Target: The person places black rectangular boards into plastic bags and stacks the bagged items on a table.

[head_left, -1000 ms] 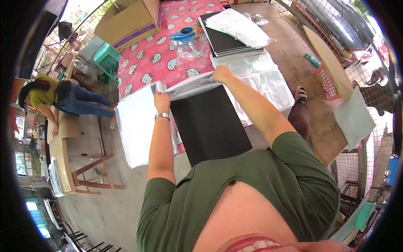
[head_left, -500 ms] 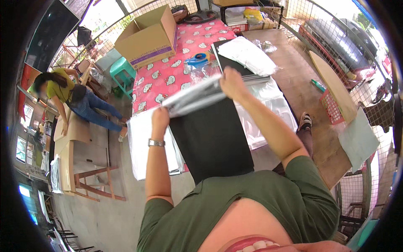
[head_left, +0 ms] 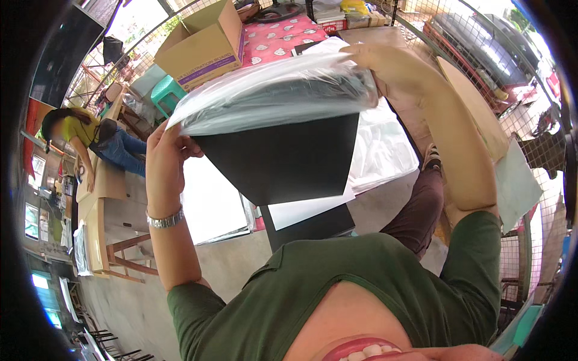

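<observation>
Both arms [head_left: 457, 141] raised, left hand [head_left: 167, 156] lower, right hand [head_left: 385, 67] higher, gripping plastic [head_left: 265, 96].

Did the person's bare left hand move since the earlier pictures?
Yes: the left hand moved leftward in the picture, judged against the open brown cardboard box.

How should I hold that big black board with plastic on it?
Probably by its left and right edges, one hand coming in from each side: the black board looks wide and flat, and clear plastic covers its far end.
</observation>
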Motion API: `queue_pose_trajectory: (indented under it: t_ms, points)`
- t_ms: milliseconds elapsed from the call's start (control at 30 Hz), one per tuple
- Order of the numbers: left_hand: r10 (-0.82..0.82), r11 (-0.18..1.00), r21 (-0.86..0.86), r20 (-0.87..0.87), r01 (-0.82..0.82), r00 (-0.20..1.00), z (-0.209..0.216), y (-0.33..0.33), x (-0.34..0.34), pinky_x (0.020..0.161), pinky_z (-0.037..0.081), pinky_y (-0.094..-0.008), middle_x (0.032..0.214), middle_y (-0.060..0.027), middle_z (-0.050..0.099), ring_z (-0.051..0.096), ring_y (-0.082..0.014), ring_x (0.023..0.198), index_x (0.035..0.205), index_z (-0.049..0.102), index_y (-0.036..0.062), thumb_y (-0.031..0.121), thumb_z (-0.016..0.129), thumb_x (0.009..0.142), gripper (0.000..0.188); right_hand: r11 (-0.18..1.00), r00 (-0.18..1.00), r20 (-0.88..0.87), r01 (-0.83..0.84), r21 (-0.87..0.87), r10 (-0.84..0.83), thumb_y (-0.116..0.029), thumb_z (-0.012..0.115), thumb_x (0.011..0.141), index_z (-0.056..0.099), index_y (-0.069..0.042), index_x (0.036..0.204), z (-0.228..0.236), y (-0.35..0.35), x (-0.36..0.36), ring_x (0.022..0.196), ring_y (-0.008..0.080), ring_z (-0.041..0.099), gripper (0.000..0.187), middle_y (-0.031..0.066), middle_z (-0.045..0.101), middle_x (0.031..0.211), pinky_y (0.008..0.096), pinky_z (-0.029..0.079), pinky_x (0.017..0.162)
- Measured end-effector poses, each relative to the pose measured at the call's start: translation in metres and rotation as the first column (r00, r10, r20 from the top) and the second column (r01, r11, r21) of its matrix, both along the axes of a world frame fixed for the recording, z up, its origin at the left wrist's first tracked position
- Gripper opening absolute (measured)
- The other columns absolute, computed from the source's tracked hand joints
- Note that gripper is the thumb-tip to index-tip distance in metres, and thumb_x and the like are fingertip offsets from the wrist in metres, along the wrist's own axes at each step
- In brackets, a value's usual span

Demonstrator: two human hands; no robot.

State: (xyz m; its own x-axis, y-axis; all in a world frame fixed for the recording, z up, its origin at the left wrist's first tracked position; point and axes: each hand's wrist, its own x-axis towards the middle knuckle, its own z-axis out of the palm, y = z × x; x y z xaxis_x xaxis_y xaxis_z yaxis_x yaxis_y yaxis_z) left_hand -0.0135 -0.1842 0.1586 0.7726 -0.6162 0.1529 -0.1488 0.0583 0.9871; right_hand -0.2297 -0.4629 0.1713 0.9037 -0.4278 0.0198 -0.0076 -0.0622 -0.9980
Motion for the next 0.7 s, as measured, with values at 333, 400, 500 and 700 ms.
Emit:
queue_pose_trajectory:
  t_ms: [333,400,500,700]
  points:
    - [-0.218,0.971,-0.158,-0.303,0.177,0.928,-0.021,0.075,-0.042,0.076,0.051,-0.0435,0.104,-0.0194,0.059,0.058,-0.0291,0.097,0.117,0.045,-0.0041,0.021,0.037,0.091,0.037,0.985,0.987,-0.094,-0.12,0.127,0.132,-0.006,0.054,0.081,0.052,0.001,0.107,-0.002,0.054,-0.092,0.066,0.006,0.052,0.027,0.0008,0.053,0.08,0.0165,0.042,0.054]
    - [-0.314,0.932,-0.309,-0.436,0.187,0.843,-0.031,0.077,-0.04,0.073,0.049,-0.04,0.105,-0.0175,0.059,0.059,-0.026,0.091,0.114,0.048,-0.0039,0.022,0.039,0.091,0.036,0.958,0.997,0.065,-0.065,0.278,0.049,-0.008,0.055,0.082,0.051,0.001,0.107,-0.027,0.05,-0.102,0.07,0.0069,0.054,0.027,0.0015,0.054,0.083,0.0184,0.045,0.058]
    - [-0.375,0.898,-0.412,-0.534,0.153,0.758,-0.035,0.06,-0.032,0.054,0.043,-0.0288,0.086,-0.0114,0.064,0.051,-0.017,0.051,0.102,0.056,0.0002,0.024,0.042,0.089,0.031,0.892,0.974,0.22,-0.056,0.449,-0.05,-0.007,0.056,0.081,0.045,0.005,0.113,-0.032,0.054,-0.092,0.086,0.0129,0.061,0.035,0.0086,0.058,0.095,0.0246,0.051,0.075]
    - [-0.462,0.855,-0.507,-0.653,0.107,0.601,-0.041,0.034,-0.027,0.034,0.034,-0.02,0.077,-0.009,0.064,0.043,-0.0104,0.038,0.091,0.057,0.0029,0.022,0.047,0.088,0.022,0.851,0.935,0.342,-0.103,0.516,-0.094,-0.003,0.052,0.084,0.047,0.003,0.111,-0.054,0.044,-0.091,0.09,0.0176,0.061,0.029,0.0105,0.059,0.101,0.0307,0.051,0.081]
